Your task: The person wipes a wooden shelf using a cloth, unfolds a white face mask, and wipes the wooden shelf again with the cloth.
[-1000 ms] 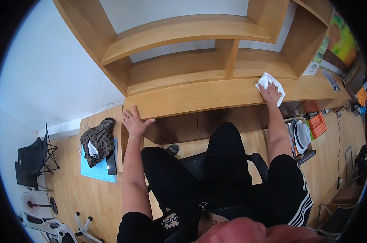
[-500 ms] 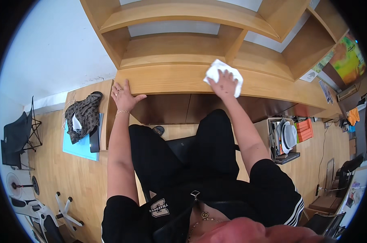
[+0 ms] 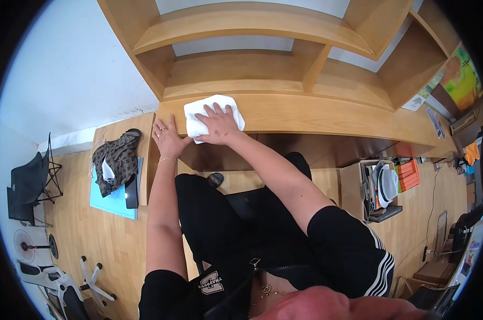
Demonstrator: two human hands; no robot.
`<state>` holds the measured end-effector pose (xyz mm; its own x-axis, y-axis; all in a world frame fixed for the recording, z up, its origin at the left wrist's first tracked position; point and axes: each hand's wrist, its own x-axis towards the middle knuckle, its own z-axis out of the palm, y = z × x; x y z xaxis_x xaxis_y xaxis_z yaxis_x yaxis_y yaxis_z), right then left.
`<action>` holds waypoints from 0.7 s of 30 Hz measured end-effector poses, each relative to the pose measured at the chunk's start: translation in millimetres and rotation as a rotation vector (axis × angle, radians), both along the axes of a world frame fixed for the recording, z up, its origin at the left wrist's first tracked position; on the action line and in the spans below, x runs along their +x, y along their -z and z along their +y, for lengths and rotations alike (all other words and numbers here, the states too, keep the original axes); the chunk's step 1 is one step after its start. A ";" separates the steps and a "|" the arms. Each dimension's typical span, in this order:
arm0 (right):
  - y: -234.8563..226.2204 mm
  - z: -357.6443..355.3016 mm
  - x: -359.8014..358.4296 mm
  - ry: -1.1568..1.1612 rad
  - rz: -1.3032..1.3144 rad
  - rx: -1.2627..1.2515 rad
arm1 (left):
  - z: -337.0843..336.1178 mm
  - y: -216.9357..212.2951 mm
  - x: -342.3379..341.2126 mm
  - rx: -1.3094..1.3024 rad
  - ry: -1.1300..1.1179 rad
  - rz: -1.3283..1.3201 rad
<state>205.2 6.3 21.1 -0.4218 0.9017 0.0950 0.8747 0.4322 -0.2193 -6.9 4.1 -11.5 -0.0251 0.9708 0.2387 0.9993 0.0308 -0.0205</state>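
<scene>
My right hand (image 3: 219, 126) lies flat with its fingers spread on a white cloth (image 3: 198, 111), pressing it against the wooden desk top (image 3: 316, 114). The cloth is spread out near the left end of the desk, and part of it is hidden under my palm. Just left of it, my left hand (image 3: 168, 138) rests on the desk's left front corner, fingers apart, holding nothing. A ring and a bracelet show on that hand and wrist. My right thumb and left thumb are close to each other.
A wooden shelf unit (image 3: 236, 88) rises behind the desk. At left, a low cabinet (image 3: 149, 160) bears a patterned brown cloth item (image 3: 116, 157) and a light blue folder (image 3: 105, 200). Right of my knees stands a box (image 3: 353, 186) with a white hat (image 3: 388, 184).
My right hand has slid the white cloth leftward along the desk, close to my left hand. The left hand stays at the corner. The view has shifted slightly.
</scene>
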 end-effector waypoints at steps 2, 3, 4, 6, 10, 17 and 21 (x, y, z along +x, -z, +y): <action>-0.5 3.4 5.3 -0.059 -0.001 0.000 | -1.6 1.9 0.2 -0.014 0.003 -0.038; 1.1 7.5 15.5 -0.099 -0.032 0.007 | -3.3 0.4 2.5 -0.026 0.003 -0.060; 2.9 11.4 29.1 -0.139 -0.064 0.011 | -3.4 -0.8 5.1 -0.029 0.004 -0.062; 5.6 12.6 55.7 -0.185 -0.099 0.006 | -5.8 -5.6 8.1 -0.037 0.013 -0.076; 4.7 4.3 119.4 -0.064 -0.114 -0.003 | -7.9 -9.8 4.2 -0.026 0.021 -0.081; 15.7 -33.2 267.3 0.395 -0.160 0.077 | -5.1 -8.1 3.1 -0.013 0.022 -0.046; 32.4 -49.9 379.6 0.716 -0.172 0.098 | -4.2 -8.3 9.1 0.008 0.026 -0.051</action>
<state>584.8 -43.5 -11.3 0.2503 0.9523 0.1745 0.9682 -0.2465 -0.0437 2.3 -0.1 -3.2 -0.0126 0.9694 0.2453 0.9995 0.0052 0.0309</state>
